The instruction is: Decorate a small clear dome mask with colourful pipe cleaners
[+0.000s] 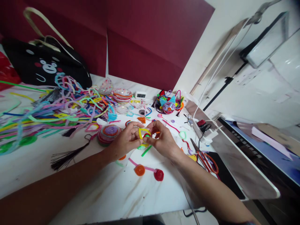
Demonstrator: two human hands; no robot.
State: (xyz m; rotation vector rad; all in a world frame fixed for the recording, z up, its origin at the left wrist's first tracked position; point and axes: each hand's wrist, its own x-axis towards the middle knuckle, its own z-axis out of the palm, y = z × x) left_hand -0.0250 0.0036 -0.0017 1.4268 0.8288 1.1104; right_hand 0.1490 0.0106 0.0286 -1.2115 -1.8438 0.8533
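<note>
Between my two hands is a small round piece with a yellow pipe-cleaner rim [141,133] and red and green bits in it. My left hand [126,139] pinches its left side with thumb and fingers. My right hand [165,140] grips the right side, its thumb pressed near the red and green part. Just below lies a short green pipe cleaner [146,151]. Nearer to me, a pink strip carries an orange coil [139,170] and a red coil [158,175]. Beside my left wrist sits a dome wound in purple, orange and pink [109,133].
Loose pipe cleaners [58,109] heap on the left, before a black bag [47,64]. A black tassel [70,154] lies nearer. Finished colourful balls [168,104] and a small digital clock [140,95] stand at the back. Orange-handled scissors [206,159] lie right, near a power strip [207,134].
</note>
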